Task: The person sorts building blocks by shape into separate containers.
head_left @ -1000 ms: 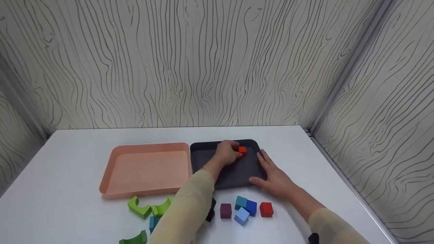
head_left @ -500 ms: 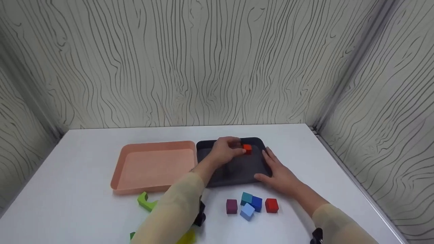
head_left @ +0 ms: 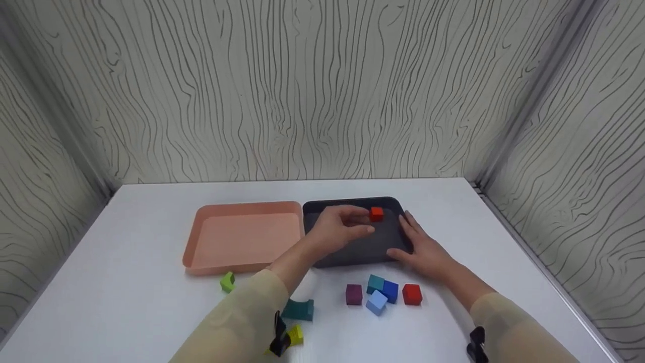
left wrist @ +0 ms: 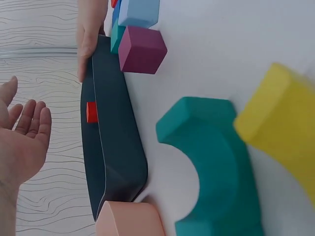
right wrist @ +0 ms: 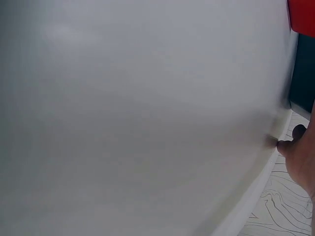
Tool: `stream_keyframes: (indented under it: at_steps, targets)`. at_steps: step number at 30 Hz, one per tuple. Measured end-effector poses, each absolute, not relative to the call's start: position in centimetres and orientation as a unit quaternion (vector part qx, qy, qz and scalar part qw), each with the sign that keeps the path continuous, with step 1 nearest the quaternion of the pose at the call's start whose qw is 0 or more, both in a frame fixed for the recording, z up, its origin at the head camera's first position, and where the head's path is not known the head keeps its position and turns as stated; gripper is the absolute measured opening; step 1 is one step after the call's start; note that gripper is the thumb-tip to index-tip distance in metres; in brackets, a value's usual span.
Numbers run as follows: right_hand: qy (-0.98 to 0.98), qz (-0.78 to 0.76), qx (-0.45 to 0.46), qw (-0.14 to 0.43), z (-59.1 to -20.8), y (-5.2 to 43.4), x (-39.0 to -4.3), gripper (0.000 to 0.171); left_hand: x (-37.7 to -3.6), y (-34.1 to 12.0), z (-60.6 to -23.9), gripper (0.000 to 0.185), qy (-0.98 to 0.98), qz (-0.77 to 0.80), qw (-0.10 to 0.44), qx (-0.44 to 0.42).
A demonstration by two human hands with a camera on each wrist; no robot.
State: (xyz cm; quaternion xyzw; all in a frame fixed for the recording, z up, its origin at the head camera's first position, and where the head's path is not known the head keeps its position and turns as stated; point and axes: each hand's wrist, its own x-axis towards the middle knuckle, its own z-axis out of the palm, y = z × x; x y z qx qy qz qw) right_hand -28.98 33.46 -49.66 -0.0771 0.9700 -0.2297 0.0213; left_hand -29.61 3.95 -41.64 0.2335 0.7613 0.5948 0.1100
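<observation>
A small red cube [head_left: 376, 214] sits inside the dark tray [head_left: 363, 250], near its far right corner. Over the tray hovers my left hand [head_left: 336, 231], holding nothing, its fingertips just left of the cube. The left wrist view shows that left hand [left wrist: 22, 142] with thumb and fingers spread apart, raised above the tray wall. My right hand [head_left: 426, 253] rests against the tray's right side, thumb at the near right corner and fingers along the edge. Only part of the right hand [right wrist: 300, 157] enters the right wrist view.
Left of the dark tray lies a pink tray [head_left: 247, 237]. In front are a maroon cube [head_left: 353, 295], a teal cube [head_left: 376, 283], a blue cube [head_left: 390, 291], a light blue cube [head_left: 377, 302] and a red cube [head_left: 412, 294]. A teal arch block [left wrist: 216, 162] and yellow block [left wrist: 280, 118] lie nearer.
My left hand has let go of the small red cube and drawn slightly back from it, fingers opening. The right hand stays at the tray's edge. The head view has shifted a little.
</observation>
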Motion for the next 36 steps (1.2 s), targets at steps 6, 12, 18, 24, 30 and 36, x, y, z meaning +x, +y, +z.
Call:
stream_keyframes:
  at_steps: [6, 12, 18, 24, 30, 36]
  targets:
    - [0.969, -0.230, -0.089, 0.010, -49.8, 33.5, -29.0, 0.108, -27.9, 2.6, -41.6, 0.037, 0.751, 0.606, 0.106, 0.241]
    - [0.970, -0.228, -0.089, 0.006, -49.7, 33.7, -29.0, 0.110, -26.7, 1.6, -42.1, 0.036, 0.755, 0.598, 0.124, 0.239]
    - [0.970, -0.227, -0.089, 0.005, -49.8, 33.5, -29.1, 0.111, -25.4, 0.9, -43.1, 0.034, 0.760, 0.595, 0.142, 0.220]
    - [0.971, -0.226, -0.084, 0.009, -49.9, 33.5, -29.2, 0.111, -24.3, 0.4, -43.8, 0.036, 0.759, 0.597, 0.157, 0.207]
    - [0.970, -0.228, -0.085, 0.010, -49.8, 33.5, -29.1, 0.111, -23.8, -0.1, -44.7, 0.033, 0.755, 0.597, 0.180, 0.202]
    - [0.971, -0.220, -0.093, 0.007, -49.6, 33.5, -29.2, 0.110, -23.5, -0.2, -45.5, 0.038, 0.768, 0.576, 0.193, 0.202]
